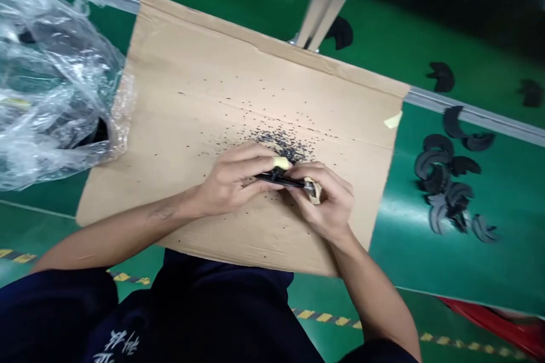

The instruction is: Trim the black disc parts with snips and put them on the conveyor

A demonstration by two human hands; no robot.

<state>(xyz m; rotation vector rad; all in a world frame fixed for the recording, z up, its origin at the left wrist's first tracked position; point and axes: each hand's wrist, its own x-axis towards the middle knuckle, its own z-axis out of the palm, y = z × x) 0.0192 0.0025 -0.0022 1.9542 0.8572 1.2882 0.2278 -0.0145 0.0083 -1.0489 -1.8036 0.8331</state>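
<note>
Over the middle of the cardboard sheet (179,142), a thin black plastic part (283,181) is held between my two hands. My left hand (234,176) is closed on its left end, and pale yellow tape (281,163) wraps one fingertip. My right hand (330,198) is closed at the other end, its fingertips against the part. In its grip shows a small silvery tool (309,186) with a pale wrapping; its exact kind is partly hidden by the fingers. Many tiny black shavings (279,139) lie scattered just beyond the hands.
Clear plastic bags (55,79) with dark things inside sit at the left. Several curved black parts (447,176) lie loosely piled on the green table (400,261) at right. A metal post (330,0) rises behind the cardboard's far edge. A yellow tape piece (392,120) sticks at its right edge.
</note>
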